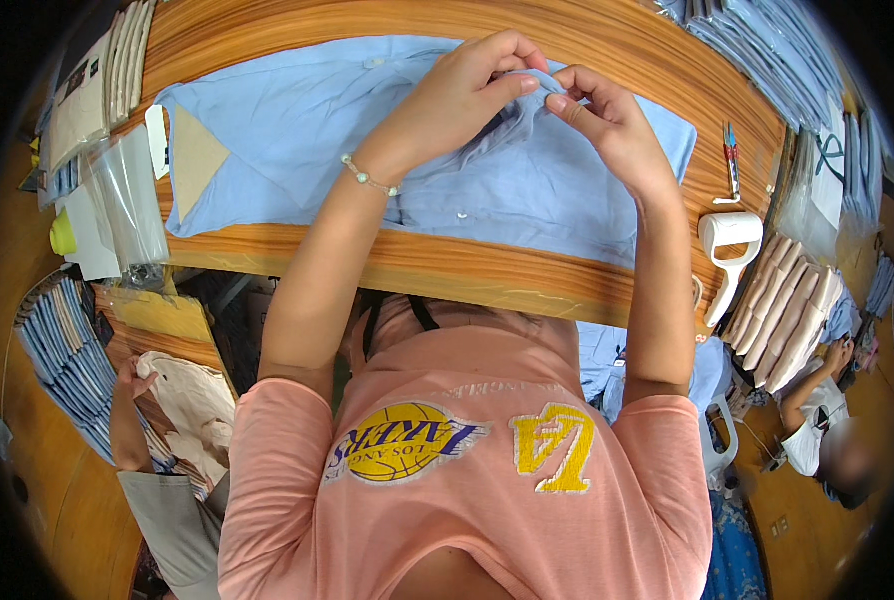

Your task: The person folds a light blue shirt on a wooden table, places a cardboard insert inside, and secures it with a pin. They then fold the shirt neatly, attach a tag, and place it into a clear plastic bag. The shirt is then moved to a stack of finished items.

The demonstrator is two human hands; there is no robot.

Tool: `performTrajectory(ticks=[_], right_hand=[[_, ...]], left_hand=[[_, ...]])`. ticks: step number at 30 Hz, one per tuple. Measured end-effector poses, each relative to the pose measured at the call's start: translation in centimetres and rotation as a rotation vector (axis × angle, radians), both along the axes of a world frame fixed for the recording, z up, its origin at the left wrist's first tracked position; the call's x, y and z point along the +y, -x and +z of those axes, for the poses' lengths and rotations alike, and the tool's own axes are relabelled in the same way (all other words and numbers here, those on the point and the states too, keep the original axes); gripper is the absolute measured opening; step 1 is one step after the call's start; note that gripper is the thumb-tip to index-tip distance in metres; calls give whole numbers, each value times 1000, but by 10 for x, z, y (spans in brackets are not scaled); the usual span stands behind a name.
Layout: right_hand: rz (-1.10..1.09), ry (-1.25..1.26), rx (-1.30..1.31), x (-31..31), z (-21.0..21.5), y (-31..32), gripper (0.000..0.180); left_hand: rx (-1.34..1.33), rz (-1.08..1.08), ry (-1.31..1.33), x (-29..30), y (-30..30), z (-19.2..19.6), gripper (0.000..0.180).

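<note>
A light blue button shirt (297,150) lies spread across the wooden table in front of me, with a beige board (196,165) showing at its left end. My left hand (487,80) pinches a raised, bunched fold of the shirt between thumb and fingers. Close beside it, my right hand (607,120) grips the same fold, its thumb and fingertips closed on the cloth. Between the two hands the fabric is lifted off the table and gathered; which part of the shirt it is, I cannot tell for sure.
On the table's right lie a white lint roller (732,240) and small thread snips (731,160). Stacks of folded blue shirts (767,60) and beige garments (779,310) stand at the right. Clear plastic bags (127,200) lie at the left. Other people work at both sides.
</note>
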State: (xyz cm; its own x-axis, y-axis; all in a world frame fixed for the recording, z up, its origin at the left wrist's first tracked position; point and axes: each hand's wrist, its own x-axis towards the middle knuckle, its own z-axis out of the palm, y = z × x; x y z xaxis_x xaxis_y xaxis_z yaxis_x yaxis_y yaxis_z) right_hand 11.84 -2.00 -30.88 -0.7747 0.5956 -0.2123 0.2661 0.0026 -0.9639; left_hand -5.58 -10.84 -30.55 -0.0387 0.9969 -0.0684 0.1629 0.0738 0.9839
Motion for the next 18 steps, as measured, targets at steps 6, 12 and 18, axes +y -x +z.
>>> performTrajectory(ticks=[6,12,18], right_hand=[[22,-82,-48,1,-1,-3,16],[12,-60,-36,-1,-3,-1,17],[6,-98,-34,-2,-3,-3,18]], left_hand=[[-54,-39,43,0,3,-1,15],[-162,-53,51,-2,2,-8,21],[-27,-58,-24,-1,7,0,24]])
